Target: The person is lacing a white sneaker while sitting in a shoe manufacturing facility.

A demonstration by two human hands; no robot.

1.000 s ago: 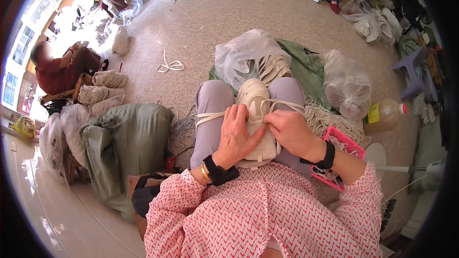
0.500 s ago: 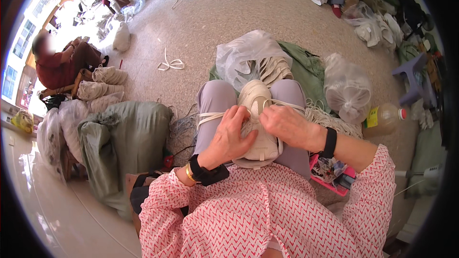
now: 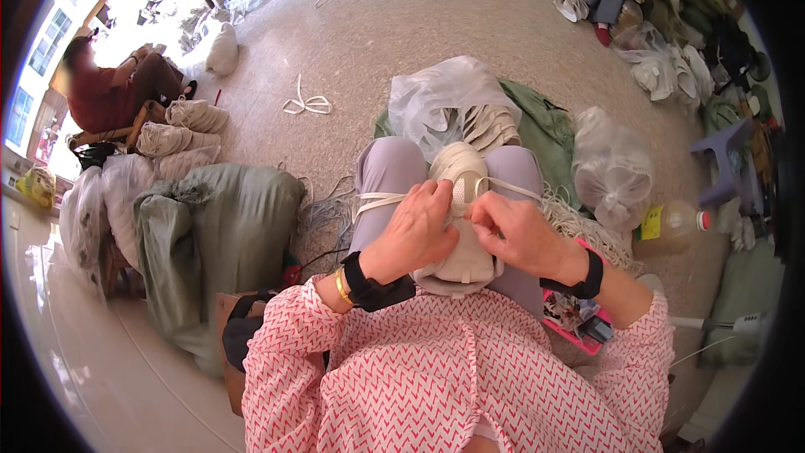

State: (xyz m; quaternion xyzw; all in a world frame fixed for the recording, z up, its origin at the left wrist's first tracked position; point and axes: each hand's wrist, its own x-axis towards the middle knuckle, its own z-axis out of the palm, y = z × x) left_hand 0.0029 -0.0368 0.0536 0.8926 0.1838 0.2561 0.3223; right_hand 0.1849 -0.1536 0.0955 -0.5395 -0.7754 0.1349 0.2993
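A cream sneaker (image 3: pixel 457 264) rests in my lap between my knees, its toe pointing away from me. My left hand (image 3: pixel 415 231) lies along its left side, fingers bent over the edge of the lacing opening. At the opposite edge my right hand (image 3: pixel 520 233) is closed, thumb and forefinger pinched by the eyelets on what looks like a flat off-white shoelace (image 3: pixel 513 189). That lace trails over my right knee. Another stretch of lace (image 3: pixel 379 200) crosses my left thigh. My fingers hide part of the eyelets.
Past my knees, a clear plastic bag (image 3: pixel 436 88) of shoes sits on green cloth (image 3: pixel 541 130). To the right are loose laces (image 3: pixel 587 222), a tied bag (image 3: pixel 614 172), a jug (image 3: pixel 671 228) and a pink tray (image 3: pixel 579 337). A green sack (image 3: pixel 226 243) stands left; a co-worker (image 3: pixel 109 92) sits beyond.
My right hand has drawn a little toward me and to the right, away from my left hand. My left hand stays on the shoe's side. The whole view has shifted slightly.
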